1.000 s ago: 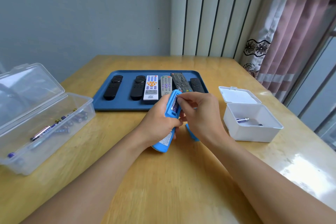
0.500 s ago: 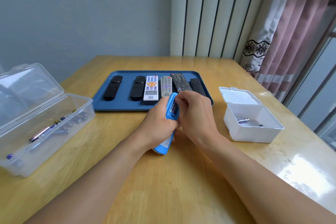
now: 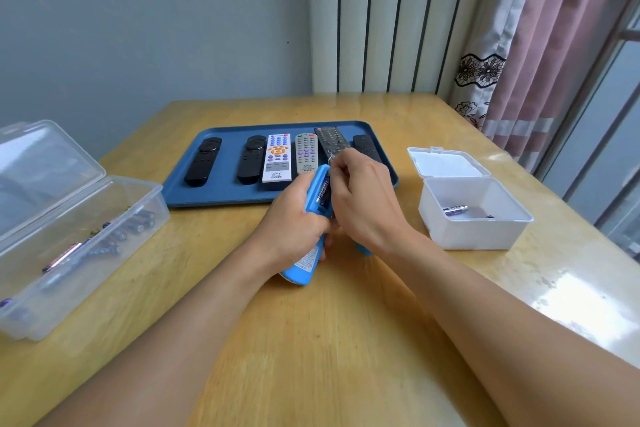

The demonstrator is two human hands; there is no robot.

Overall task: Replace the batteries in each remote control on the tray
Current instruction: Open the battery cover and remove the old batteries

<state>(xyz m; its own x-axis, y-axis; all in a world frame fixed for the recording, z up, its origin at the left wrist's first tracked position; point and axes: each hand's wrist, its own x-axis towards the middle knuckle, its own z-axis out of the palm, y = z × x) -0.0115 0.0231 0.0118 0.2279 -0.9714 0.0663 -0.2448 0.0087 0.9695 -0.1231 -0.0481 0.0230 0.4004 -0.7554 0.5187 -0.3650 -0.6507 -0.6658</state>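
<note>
Blue remote: smooth, rounded plastic, long and slim; held above the wooden surface, just in front of the tray's near edge. Its long axis runs from near-left to far-right, far end tipped up, open back turned to the right.
Battery: dark cylinder with a metal end, lying lengthwise in the open slot of the blue remote.
Left hand: fingers wrapped round the middle of the blue remote, gripping it.
Right hand: fingers curled, tips bunched at the far end of the battery slot; whether they pinch the battery or only press on it is hard to make out.
Tray: dark blue, flat, rounded corners, low rim; six remotes lie side by side on it, long axes pointing away from the person.
Clear box: see-through plastic, lid hinged open, loose batteries inside; at the left edge of the surface.
White box: matte, square, lid flipped back, one battery visible inside; right of the hands.
Open room: bare glossy wood lies between the hands and the near edge.
</note>
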